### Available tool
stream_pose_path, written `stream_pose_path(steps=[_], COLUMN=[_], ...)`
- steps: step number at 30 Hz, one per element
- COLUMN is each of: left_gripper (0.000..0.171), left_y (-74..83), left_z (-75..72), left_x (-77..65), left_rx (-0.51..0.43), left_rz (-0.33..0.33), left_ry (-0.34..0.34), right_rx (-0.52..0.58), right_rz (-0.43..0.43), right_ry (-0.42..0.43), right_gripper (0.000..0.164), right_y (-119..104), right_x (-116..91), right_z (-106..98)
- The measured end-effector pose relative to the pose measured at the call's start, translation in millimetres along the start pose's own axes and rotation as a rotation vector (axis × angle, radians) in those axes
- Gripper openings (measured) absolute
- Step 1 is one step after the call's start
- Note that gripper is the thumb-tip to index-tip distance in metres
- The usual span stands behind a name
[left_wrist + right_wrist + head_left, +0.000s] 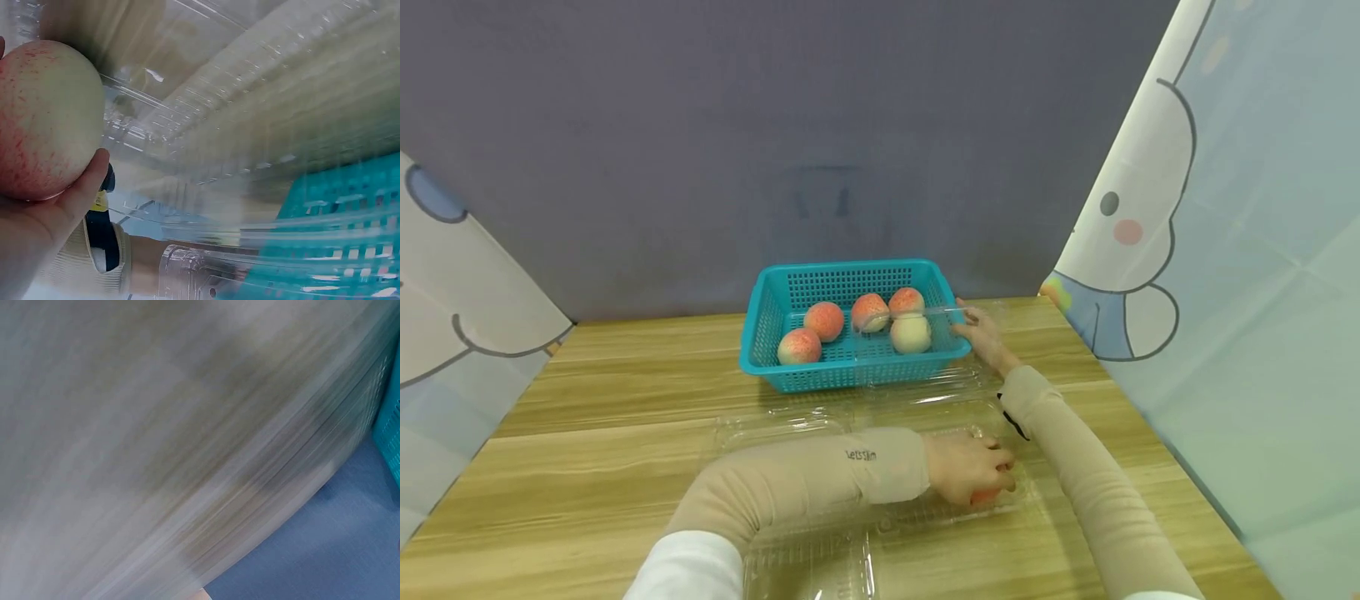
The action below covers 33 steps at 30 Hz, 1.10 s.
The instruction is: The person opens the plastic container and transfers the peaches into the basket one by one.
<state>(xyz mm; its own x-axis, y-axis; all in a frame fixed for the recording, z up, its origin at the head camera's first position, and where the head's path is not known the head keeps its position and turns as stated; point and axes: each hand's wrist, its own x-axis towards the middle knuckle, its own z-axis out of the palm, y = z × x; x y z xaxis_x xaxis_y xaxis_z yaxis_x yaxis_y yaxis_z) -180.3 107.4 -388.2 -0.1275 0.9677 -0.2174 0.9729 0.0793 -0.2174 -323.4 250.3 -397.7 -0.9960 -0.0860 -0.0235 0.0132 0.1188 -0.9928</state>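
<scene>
My left hand (970,468) reaches across to the right and grips a peach (50,119) low in a clear plastic clamshell box (940,514). In the left wrist view the thumb lies along the peach's side; the head view shows only a red patch of it under the fingers. The box's see-through lid (925,390) stands raised behind it, overlapping the basket in the head view. My right hand (983,337) is at the right end of a blue plastic basket (850,375), its fingers extended toward the rim, seen partly through the lid. The right wrist view is mostly blurred clear plastic.
Several peaches (824,322) lie in the basket, which stands at the back of the wooden table (587,433). Another clear plastic box (808,567) sits open at front left, partly under my left forearm. A grey wall (820,125) rises behind; printed curtains (1262,250) flank both sides.
</scene>
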Motion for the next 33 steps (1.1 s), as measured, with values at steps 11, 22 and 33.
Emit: stream_pose_path(steps=[11,22,33], left_gripper=[0.036,0.024,0.042], left_y=[-0.5,-5.1,-9.5], left_z=[4.6,1.6,-11.7], left_x=[0.7,-11.8,-22.3], left_rx=[0.065,0.055,-0.008], left_rz=[0.028,0.032,0.019], left_ry=[0.079,0.025,0.052], right_rx=[-0.053,-0.126,-0.29], right_rz=[-0.038,-0.016,-0.118], right_ry=[0.0,-0.01,-0.013], right_gripper=[0.046,0.06,0.062], right_y=[2.4,-20.3,1.2], right_x=[1.5,-18.1,-3.7], right_z=[-3.2,8.7,-4.7])
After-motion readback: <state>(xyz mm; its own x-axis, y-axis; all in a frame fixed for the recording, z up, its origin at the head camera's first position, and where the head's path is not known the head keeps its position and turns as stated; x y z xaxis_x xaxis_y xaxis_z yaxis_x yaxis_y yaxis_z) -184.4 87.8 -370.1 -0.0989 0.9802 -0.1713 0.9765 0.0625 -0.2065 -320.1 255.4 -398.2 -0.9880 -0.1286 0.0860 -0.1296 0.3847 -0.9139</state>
